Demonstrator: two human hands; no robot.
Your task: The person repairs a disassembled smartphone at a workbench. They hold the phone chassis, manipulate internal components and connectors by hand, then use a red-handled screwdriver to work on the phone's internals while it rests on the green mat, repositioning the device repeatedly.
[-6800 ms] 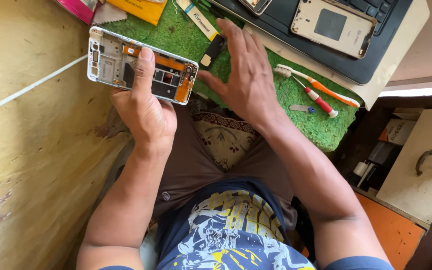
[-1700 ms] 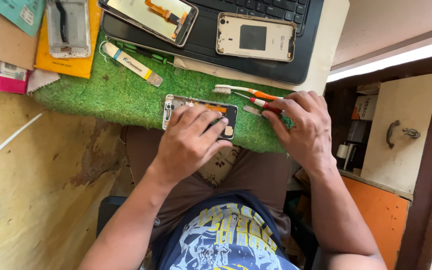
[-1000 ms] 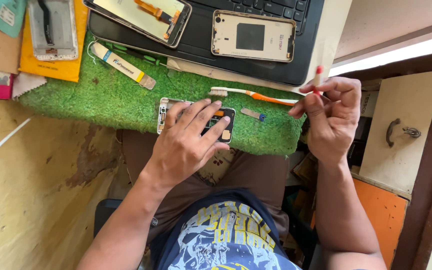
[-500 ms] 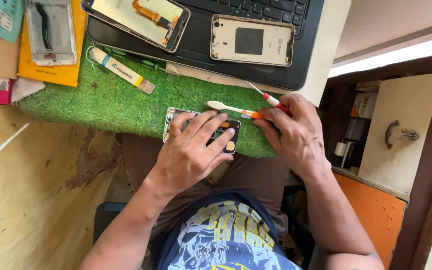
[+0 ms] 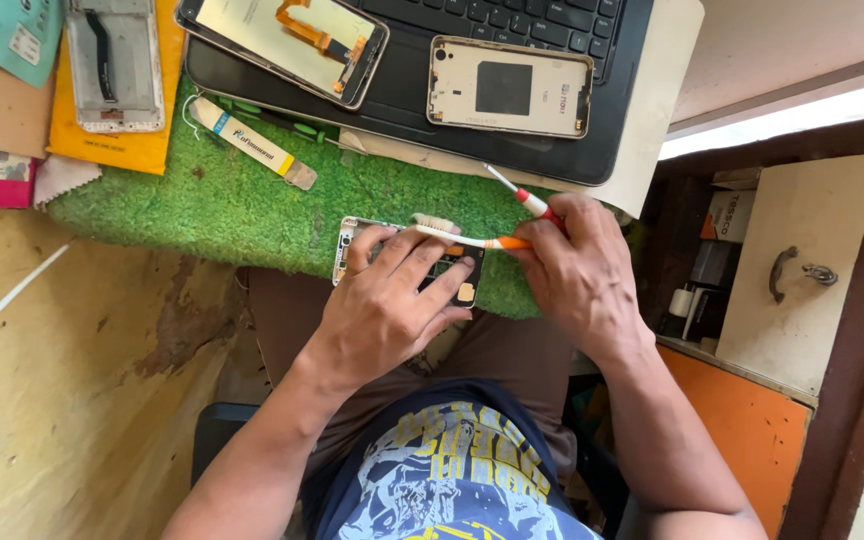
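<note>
An opened phone [image 5: 457, 272] with its back off lies at the near edge of a green turf mat [image 5: 222, 205]. My left hand [image 5: 382, 315] presses down on it, fingers spread across its insides. My right hand [image 5: 582, 270] is just right of the phone. It grips a white and orange toothbrush [image 5: 452, 234], whose bristle head rests over the phone's far edge. A thin red and white screwdriver [image 5: 517, 192] is also tucked in that hand, its tip pointing away toward the laptop.
Behind the mat sits a black laptop [image 5: 402, 85] carrying a beige phone back cover [image 5: 509, 87] and a screen assembly [image 5: 282, 35] with an orange flex. A glue tube [image 5: 252, 140] lies on the mat. A phone frame [image 5: 112, 60] rests on a yellow envelope [image 5: 137, 150]. A cabinet [image 5: 802, 280] stands at right.
My right hand, raised with the screwdriver a second ago, came down and took up the toothbrush, bringing its head over the phone. My left hand stayed on the phone.
</note>
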